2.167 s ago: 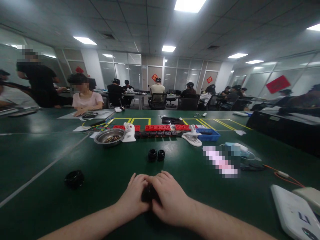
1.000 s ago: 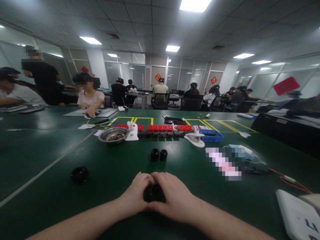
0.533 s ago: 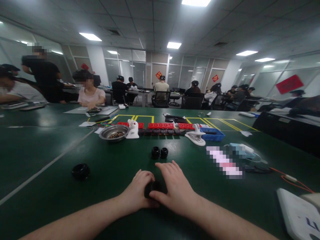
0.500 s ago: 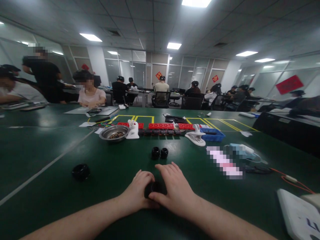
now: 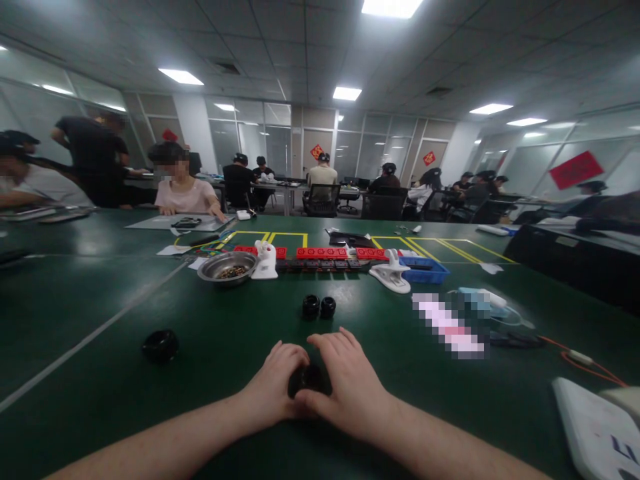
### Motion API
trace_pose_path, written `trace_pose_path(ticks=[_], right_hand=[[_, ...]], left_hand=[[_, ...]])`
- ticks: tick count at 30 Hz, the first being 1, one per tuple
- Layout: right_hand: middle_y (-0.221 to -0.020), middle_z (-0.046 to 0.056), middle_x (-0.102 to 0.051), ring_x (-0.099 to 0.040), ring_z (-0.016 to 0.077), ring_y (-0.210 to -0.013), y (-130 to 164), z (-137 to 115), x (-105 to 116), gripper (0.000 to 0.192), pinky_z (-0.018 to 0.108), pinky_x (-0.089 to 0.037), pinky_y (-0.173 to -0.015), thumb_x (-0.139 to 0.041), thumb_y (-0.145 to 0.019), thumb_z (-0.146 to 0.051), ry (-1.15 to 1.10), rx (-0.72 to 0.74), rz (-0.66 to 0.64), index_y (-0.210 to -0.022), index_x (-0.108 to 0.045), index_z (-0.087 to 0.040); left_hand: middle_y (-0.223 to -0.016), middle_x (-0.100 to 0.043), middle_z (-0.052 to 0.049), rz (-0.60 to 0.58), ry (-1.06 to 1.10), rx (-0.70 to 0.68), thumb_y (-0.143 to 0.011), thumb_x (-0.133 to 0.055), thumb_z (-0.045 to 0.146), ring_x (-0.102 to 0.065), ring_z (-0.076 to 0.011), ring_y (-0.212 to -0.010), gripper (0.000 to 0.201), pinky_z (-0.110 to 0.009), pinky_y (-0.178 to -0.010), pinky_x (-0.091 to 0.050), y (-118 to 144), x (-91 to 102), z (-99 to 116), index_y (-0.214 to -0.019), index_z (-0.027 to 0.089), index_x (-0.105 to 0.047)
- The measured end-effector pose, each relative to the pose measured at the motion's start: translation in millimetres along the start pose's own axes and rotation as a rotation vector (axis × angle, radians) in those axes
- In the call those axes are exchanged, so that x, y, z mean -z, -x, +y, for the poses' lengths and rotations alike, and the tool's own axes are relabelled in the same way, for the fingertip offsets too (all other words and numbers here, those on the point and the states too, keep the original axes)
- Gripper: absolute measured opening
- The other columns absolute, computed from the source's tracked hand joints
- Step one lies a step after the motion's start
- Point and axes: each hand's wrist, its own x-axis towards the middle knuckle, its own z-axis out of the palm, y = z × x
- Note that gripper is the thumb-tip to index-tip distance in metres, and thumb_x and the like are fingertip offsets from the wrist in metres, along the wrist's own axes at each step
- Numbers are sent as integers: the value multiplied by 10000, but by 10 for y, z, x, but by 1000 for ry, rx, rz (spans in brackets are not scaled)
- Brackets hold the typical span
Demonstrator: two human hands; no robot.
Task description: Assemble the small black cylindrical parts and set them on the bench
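Observation:
My left hand [image 5: 275, 380] is curled around the left side of a black, round, ring-shaped piece [image 5: 307, 379], low over the green table in front of me. From the other side my right hand [image 5: 354, 380] grips the same piece, thumb near me and fingers at the far side. Much of it is hidden by the fingers, and its exact kind cannot be made out. Just beyond my hands two similar glossy black ring-shaped pieces [image 5: 319, 307] stand side by side. Another black ring-shaped piece [image 5: 161, 345] lies off to the left.
Farther back are a metal bowl [image 5: 234, 268] of small parts, white clip stands [image 5: 391, 275], red strips [image 5: 321, 253] and a blue tray [image 5: 425, 270]. Cables and a white device [image 5: 597, 427] lie to the right. Across the table sits a person [image 5: 185, 190].
My hands stay around the black piece with only a slight shift. Across the table, the seated person's hands have moved apart, and the standing person at left has bent forward.

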Motion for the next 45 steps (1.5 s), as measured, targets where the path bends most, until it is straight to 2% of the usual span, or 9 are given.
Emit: trace_pose_path(ticks=[4, 9, 13, 17, 24, 30, 34, 40, 45], right_hand=[[-924, 59, -601, -517, 204, -887, 25, -41, -53, 356, 447, -200, -996, -572, -698, -248, 49, 80, -77, -1036, -494, -166], [-1174, 56, -493, -410, 206, -1090, 43, -75, 121, 539, 455, -74, -1033, -537, -655, -185, -56, 122, -71, -1171, -381, -189], [-1092, 68, -538, -451, 208, -1018, 20, -48, 120, 451, 431, -166, -1010, -562, -709, -338, -30, 53, 22, -1109, -438, -171], [-877, 53, -601, -510, 192, -850, 1, -9, -34, 266, 400, -272, -951, -534, -741, -312, 88, 56, -53, -964, -521, -167], [-1097, 52, -540, -416, 197, -1063, 41, -41, 29, 440, 419, -55, -1040, -469, -661, -168, -18, 154, -28, -1100, -443, -169], [-1068, 65, -539, -444, 213, -990, 30, -18, 9, 384, 411, -210, -983, -517, -735, -322, 29, 77, 59, -1082, -462, -165], [-943, 73, -579, -484, 208, -837, 38, -25, -98, 265, 354, -380, -783, -490, -757, -260, 123, 137, -14, -1001, -507, -160], [-1002, 71, -553, -462, 210, -922, 66, -66, -13, 354, 396, -252, -947, -424, -663, -165, 19, 280, 18, -1012, -482, -163], [-951, 81, -558, -467, 217, -877, 41, -35, 80, 275, 387, -331, -849, -461, -736, -270, 18, 164, 98, -982, -493, -153]], left_hand=[[-990, -531, -45, -10, -6, 7, -533, -708, 349, -477, -252, -986, 462, -491, -994, -182, -11, -15, 8, -934, 212, -523], [-1029, -528, -40, -13, 2, 3, -537, -704, 316, -459, -264, -1015, 503, -498, -1000, -154, -7, -12, 15, -995, 227, -516], [-964, -539, -30, -6, 1, -5, -566, -683, 411, -491, -249, -943, 393, -494, -982, -195, 0, 6, 21, -869, 210, -535], [-956, -539, -32, 2, -18, -4, -522, -699, 386, -493, -252, -936, 452, -494, -975, -213, -17, -22, 14, -903, 212, -529], [-1012, -541, -38, -8, -2, 4, -567, -660, 305, -474, -257, -1002, 463, -500, -995, -170, -16, -23, 21, -1001, 231, -517], [-978, -541, -36, -4, -21, 17, -537, -693, 374, -490, -249, -958, 430, -502, -980, -202, -10, 5, 50, -903, 215, -533], [-964, -544, -28, -11, -11, 24, -550, -683, 328, -494, -241, -950, 413, -482, -980, -217, -4, 9, 59, -921, 223, -534], [-979, -545, -35, 9, -10, -10, -554, -671, 253, -481, -255, -973, 426, -476, -983, -202, -6, -25, 15, -953, 214, -527], [-967, -538, -14, -22, -13, 9, -556, -692, 329, -485, -231, -950, 432, -481, -973, -211, -13, -5, 23, -943, 239, -524]])
